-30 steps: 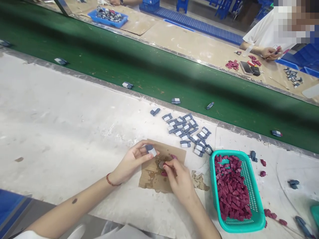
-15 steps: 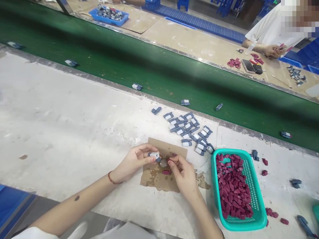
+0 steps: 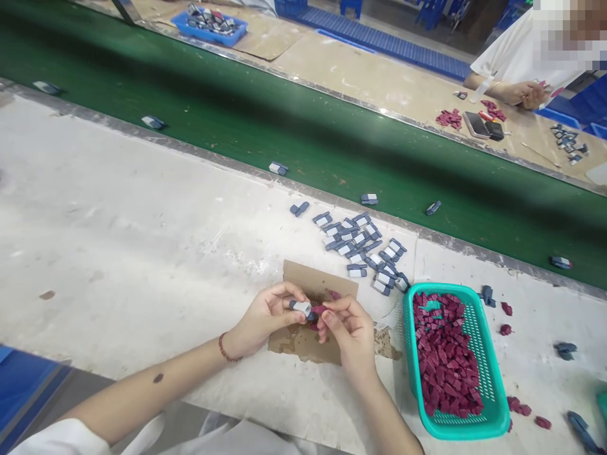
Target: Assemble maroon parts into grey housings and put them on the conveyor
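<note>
Grips a block (image 3: 302,307) of white and dark blue in the left hand (image 3: 277,313), closed with thumb below and fingers above. Pinches a small red piece (image 3: 319,310) between thumb and fingers of the right hand (image 3: 349,325), with its tip at the dark end of the block. Holds both just above a brown card (image 3: 296,273), flat on the pale surface (image 3: 118,221). On the card, more red bits (image 3: 334,295), partly hidden by the hands, plus dark wet-looking stains. Around the left wrist, a reddish bead bracelet (image 3: 222,351).

Beyond the card, toward the green belt (image 3: 237,126), a loose cluster of similar blocks (image 3: 356,271), some touching or overlapping. To the right of the card, a torn scrap (image 3: 386,344), then a green basket (image 3: 499,404) with a heap of red parts (image 3: 446,366) inside. Right of the basket, a few loose red parts and dark blue items (image 3: 566,350) on the surface. On the belt, six spaced-out blocks.

Across the belt, on the far counter (image 3: 341,69), a blue tray (image 3: 208,35) full of blocks at the left; at the right, a person in white with hands (image 3: 526,95) together, near small piles of red parts and blocks.
</note>
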A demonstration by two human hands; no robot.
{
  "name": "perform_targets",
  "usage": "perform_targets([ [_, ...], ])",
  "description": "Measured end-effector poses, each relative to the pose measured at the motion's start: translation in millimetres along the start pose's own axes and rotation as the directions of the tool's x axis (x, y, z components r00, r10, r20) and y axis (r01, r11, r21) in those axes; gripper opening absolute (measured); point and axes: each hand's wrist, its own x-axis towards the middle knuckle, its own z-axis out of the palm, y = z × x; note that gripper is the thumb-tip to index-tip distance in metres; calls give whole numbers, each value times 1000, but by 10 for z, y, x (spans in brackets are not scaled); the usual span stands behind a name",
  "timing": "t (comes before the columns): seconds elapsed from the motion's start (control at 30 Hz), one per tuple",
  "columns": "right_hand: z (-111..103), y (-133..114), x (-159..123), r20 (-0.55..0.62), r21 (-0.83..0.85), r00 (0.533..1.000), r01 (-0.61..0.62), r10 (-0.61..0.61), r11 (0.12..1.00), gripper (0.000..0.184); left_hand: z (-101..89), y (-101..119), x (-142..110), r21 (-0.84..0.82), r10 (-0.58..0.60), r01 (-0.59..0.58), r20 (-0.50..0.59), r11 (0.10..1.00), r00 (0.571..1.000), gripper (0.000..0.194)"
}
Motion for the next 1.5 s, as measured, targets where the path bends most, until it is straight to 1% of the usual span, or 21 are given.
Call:
perform_targets([
  [0.2, 28, 54, -4, 11, -50, 1000, 1, 0, 999, 31, 2, -20, -10, 34, 29, -29, 6, 999, 1000, 31],
  [0.27, 37, 68, -17, 1, -98, 1000, 24, -24, 995, 28, 4, -26, -14, 53, 47, -47, 1, 997, 999, 30],
  [0.37, 37, 63, -37, -12, -223, 994, 103, -108, 969, 22, 8, -26, -24, 111, 91, -86, -40, 990, 995, 28],
  [0.43, 21, 38, -43, 6, -327, 988, 147, -153, 933, 19, 6, -21, -30, 169, 119, -107, -64, 980, 991, 28],
  [0.53, -15, -17, -43, 58, -435, 985, 172, -164, 884, 17, -7, -14, -35, 276, 160, -133, -75, 952, 984, 25],
  [0.73, -38, -73, -53, 93, -443, 976, 216, -196, 870, 17, -29, 33, -49, 405, 185, -165, -12, 899, 983, 19],
  [0.8, -43, -52, -58, 92, -432, 977, 213, -192, 876, 17, -1, 112, -44, 448, 158, -154, 27, 881, 987, 16],
  [0.87, -57, -18, -64, 56, -407, 981, 193, -186, 893, 16, 58, 238, 13, 503, 122, -147, 81, 852, 989, 14],
  [0.93, -84, 15, -76, -27, -377, 976, 188, -214, 907, 17, 137, 396, 176, 565, 142, -195, 137, 802, 980, 15],
  [0.97, -101, 27, -85, -78, -365, 966, 203, -247, 909, 20, 177, 481, 311, 594, 189, -245, 156, 767, 970, 16],
  [1.03, -143, 39, -105, -156, -366, 931, 257, -331, 894, 28, 247, 652, 691, 659, 327, -352, 167, 664, 930, 21],
  [1.07, -164, 41, -115, -173, -380, 913, 285, -371, 880, 30, 275, 732, 924, 706, 400, -385, 156, 594, 903, 25],
  [1.1, -183, 40, -125, -175, -397, 898, 310, -403, 864, 30, 297, 807, 1171, 769, 447, -384, 143, 512, 883, 26],
  [1.13, -198, 38, -135, -167, -417, 890, 327, -425, 848, 29, 315, 876, 1417, 829, 470, -353, 127, 433, 874, 25],
  [1.2, -217, 33, -153, -135, -453, 886, 344, -445, 823, 27, 337, 986, 1847, 859, 485, -336, 120, 386, 866, 25],
  [1.27, -220, 24, -171, -94, -476, 885, 362, -456, 802, 26, 334, 1057, 2124, 886, 491, -317, 121, 339, 863, 26],
  [1.3, -219, 17, -180, -79, -482, 883, 372, -462, 793, 25, 320, 1077, 2194, 898, 492, -309, 124, 314, 862, 27],
  [1.37, -217, -3, -201, -57, -490, 876, 394, -479, 778, 26, 262, 1096, 2209, 921, 486, -296, 144, 253, 862, 29],
  [1.5, -231, -46, -240, -34, -496, 868, 416, -496, 762, 27, 88, 1113, 1968, 946, 440, -296, 212, 131, 873, 29],
])
